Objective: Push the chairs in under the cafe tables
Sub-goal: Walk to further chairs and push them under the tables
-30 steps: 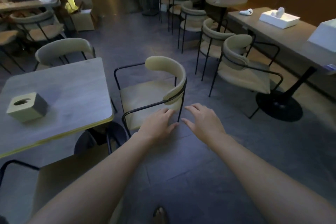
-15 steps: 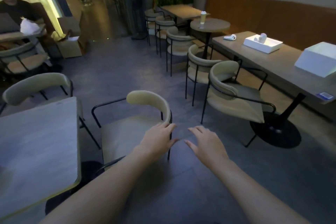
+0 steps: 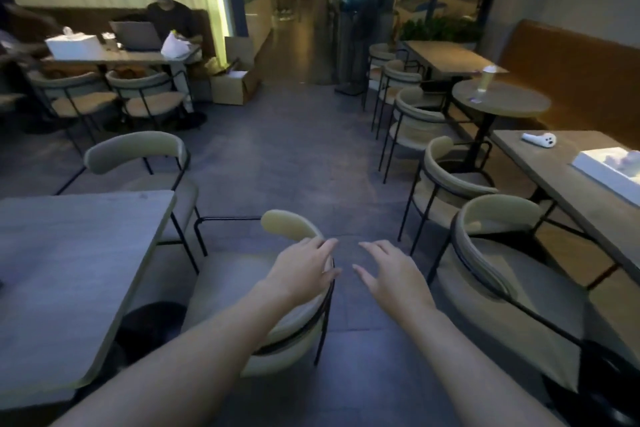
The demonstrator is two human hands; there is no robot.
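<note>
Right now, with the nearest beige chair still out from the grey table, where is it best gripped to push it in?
Probably the curved backrest, taken from the aisle side behind the chair. The seat opens toward the grey table, so pushing the padded top rail drives it straight under. The left hand lies over that rail; the right hand hovers open beside it, over the floor.

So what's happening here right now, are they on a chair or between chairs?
A person is working on the chair beside the grey table at the near left. The left hand rests open on the chair's curved backrest, fingers spread rather than clamped. The right hand hovers open beside it over the floor, touching nothing. Most of the seat is out from under the table. Another chair to the right sits pulled out from the long table.
</note>
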